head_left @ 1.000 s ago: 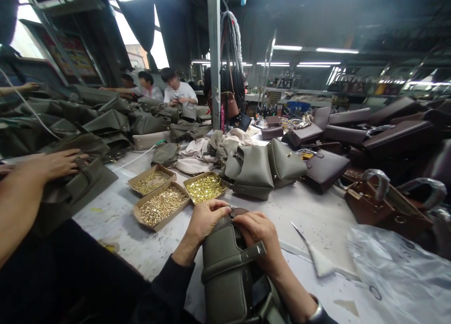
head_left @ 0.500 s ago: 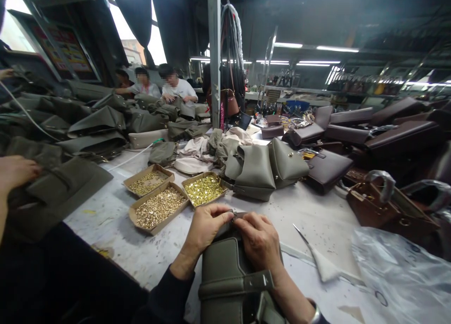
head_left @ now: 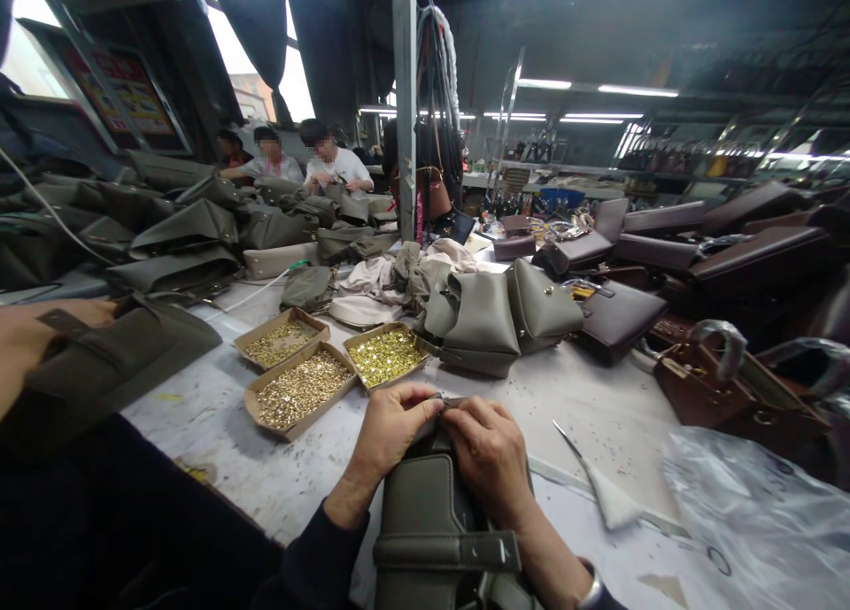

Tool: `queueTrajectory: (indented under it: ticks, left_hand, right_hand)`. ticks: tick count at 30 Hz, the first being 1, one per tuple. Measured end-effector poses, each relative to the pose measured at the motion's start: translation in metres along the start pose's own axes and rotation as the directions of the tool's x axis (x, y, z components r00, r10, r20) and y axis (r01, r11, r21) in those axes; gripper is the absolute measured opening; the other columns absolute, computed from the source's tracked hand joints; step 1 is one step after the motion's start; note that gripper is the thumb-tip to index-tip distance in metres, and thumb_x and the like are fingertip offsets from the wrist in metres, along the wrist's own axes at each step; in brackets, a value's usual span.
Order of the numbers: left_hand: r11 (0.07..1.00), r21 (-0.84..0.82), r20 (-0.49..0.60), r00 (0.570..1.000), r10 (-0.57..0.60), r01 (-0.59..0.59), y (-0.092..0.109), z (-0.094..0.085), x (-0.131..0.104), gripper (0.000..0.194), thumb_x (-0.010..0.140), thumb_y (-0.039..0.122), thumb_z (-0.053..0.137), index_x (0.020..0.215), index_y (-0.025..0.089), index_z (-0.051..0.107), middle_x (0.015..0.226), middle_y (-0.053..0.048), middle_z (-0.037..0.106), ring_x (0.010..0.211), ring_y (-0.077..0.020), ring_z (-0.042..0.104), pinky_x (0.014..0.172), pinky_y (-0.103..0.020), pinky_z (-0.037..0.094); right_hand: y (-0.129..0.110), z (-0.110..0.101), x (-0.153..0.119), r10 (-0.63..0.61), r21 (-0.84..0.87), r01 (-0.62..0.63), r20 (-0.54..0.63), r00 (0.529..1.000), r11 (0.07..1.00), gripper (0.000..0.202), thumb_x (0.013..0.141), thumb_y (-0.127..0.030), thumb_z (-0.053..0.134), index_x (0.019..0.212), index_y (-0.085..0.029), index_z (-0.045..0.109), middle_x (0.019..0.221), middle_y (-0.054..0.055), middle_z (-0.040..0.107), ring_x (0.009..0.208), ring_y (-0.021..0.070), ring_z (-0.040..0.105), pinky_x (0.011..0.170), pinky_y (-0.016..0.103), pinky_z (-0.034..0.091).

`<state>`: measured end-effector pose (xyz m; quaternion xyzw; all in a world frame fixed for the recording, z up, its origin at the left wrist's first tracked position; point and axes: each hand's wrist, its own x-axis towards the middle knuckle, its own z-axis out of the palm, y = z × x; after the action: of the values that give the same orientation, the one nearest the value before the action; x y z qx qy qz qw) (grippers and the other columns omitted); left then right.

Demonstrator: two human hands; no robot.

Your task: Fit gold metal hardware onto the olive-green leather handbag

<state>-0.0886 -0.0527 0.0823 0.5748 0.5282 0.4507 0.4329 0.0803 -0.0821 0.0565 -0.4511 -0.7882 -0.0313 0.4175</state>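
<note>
Pinching one olive bag (head_left: pixel 425 521), two hands (head_left: pixel 442 437); three rivet trays (head_left: pixel 302 396).

Head view, downward over worktable (head_left: pixel 598 415)

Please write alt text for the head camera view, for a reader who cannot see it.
Both hands, left hand and right hand, pinch the top edge of an olive-green bag at a white worktable. Three cardboard trays of gold fittings lie beyond, among piled bags.

Green bag (head_left: pixel 425 521): smooth matt leather-like stuff. Far brown bags (head_left: pixel 617 313): a bit shiny. Lil studs (head_left: pixel 385 355): shiny gold metal, in cardboard trays (head_left: pixel 262 404). Table (head_left: pixel 598 406): white, scuffed. Right plastic sheet (head_left: pixel 763 513): clear, crinkly.
</note>
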Motion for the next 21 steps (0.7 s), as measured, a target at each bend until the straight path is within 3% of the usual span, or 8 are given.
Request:
queueTrajectory:
  ticks: [7, 15, 21]
  left_hand:
    - [1.0, 0.009, -0.009, 1.0, -0.011, 0.011, 0.0018, 0.0001, -0.0004, 0.024, 0.071, 0.034, 0.078, 0.086, 0.016, 0.08, 0.088, -0.005, 0.08, 0.087, -0.0233, 0.073, 0.084, -0.032, 0.057]
    - [1.0, -0.008, 0.018, 1.0, -0.001, 0.001, -0.0034, -0.0003, -0.003, 0.025, 0.074, 0.034, 0.076, 0.089, 0.015, 0.078, 0.09, -0.006, 0.079, 0.087, -0.024, 0.072, 0.084, -0.034, 0.055]
    - [0.999, -0.038, 0.011, 1.0, 0.016, -0.015, -0.004, 0.003, -0.0054, 0.02, 0.076, 0.03, 0.075, 0.089, 0.014, 0.078, 0.089, -0.009, 0.078, 0.084, -0.0226, 0.07, 0.082, -0.034, 0.054]
  right_hand:
    - [-0.0019, 0.0003, 0.0008, 0.049, 0.033, -0.048, -0.017, 0.999, 0.998, 0.015, 0.098, -0.021, 0.058, 0.091, -0.022, 0.072, 0.083, 0.003, 0.067, 0.079, 0.0199, 0.059, 0.079, 0.034, 0.042]
    - [0.0005, 0.0008, 0.0036, 0.089, -0.006, -0.089, 0.068, 0.994, 0.996, 0.017, 0.097, -0.02, 0.061, 0.083, -0.023, 0.069, 0.078, 0.002, 0.064, 0.076, 0.0201, 0.058, 0.079, 0.034, 0.042]
    - [0.0002, 0.0018, 0.0038, 0.163, 0.079, -0.165, 0.04, 0.986, 0.983, 0.021, 0.099, -0.029, 0.057, 0.083, -0.025, 0.071, 0.08, 0.003, 0.069, 0.078, 0.0224, 0.065, 0.077, 0.036, 0.046]
